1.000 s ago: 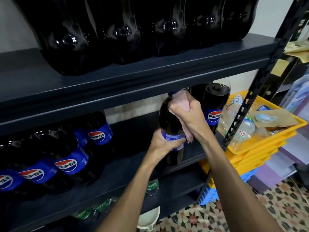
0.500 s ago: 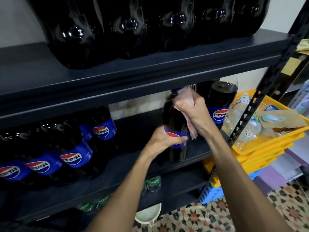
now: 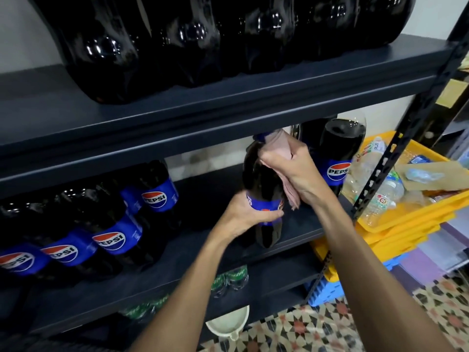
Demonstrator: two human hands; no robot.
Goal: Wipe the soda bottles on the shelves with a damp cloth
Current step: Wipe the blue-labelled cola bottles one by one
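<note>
Left hand (image 3: 248, 214) grips the bottle (image 3: 258, 179) by its label near the front edge of the shelf (image 3: 299, 224). Right hand (image 3: 294, 168) squeezes the cloth (image 3: 279, 148) round the neck, maybe the cap too. I'd twist while wiping down.

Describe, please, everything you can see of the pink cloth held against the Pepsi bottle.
The cloth is pale pink, soft and fabric-like, bunched rather than flat. The right hand grips it, pressing its upper part over the neck of the dark Pepsi bottle, close to the blue cap. A loose tail hangs below the hand beside the bottle. The left hand holds the bottle at its blue label. Dampness cannot be seen.
</note>
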